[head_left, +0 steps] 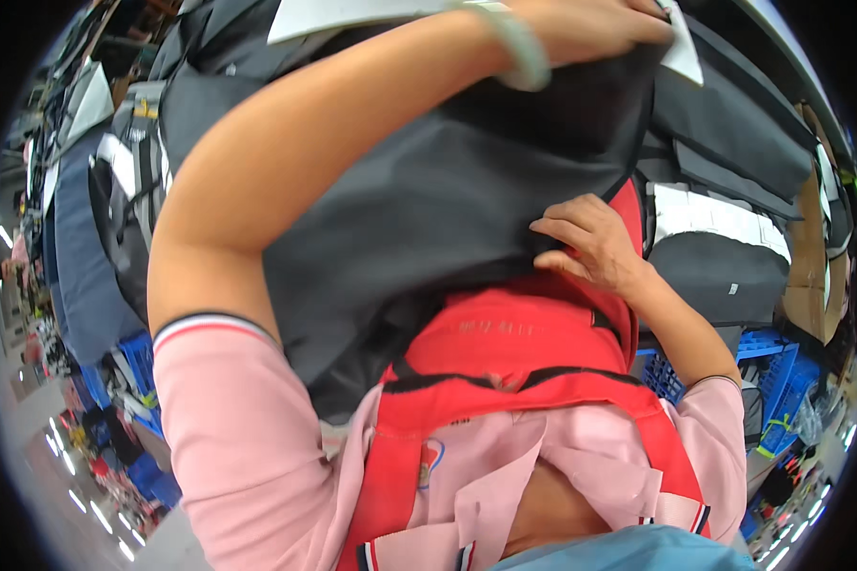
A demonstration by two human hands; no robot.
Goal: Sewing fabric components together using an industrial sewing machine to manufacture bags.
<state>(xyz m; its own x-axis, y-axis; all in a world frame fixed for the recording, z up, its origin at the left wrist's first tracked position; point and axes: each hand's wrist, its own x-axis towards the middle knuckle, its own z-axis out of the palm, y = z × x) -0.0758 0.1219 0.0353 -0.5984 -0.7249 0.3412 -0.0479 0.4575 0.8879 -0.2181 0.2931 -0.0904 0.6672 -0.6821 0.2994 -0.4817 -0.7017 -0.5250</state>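
A large sheet of black fabric (pixel 400 200) spreads in front of me and hangs down over my red apron (pixel 514 333). My left arm reaches across it to the far right. There my left hand (pixel 600 29), below a pale green bangle (pixel 516 48), is closed on the fabric's raised far corner; its fingertips are partly cut off by the top edge. Nearer to me, my right hand (pixel 590 243) has bent fingers and thumb closed at the fabric's near right edge, in front of the apron.
Black fabric pieces (pixel 733 124) are stacked at the right, with a white-topped black piece (pixel 719 228) below them. White sheets (pixel 352 17) lie at the far side. Dark bags with straps (pixel 143 143) hang at the left. Blue plastic crates (pixel 776 381) stand low on both sides.
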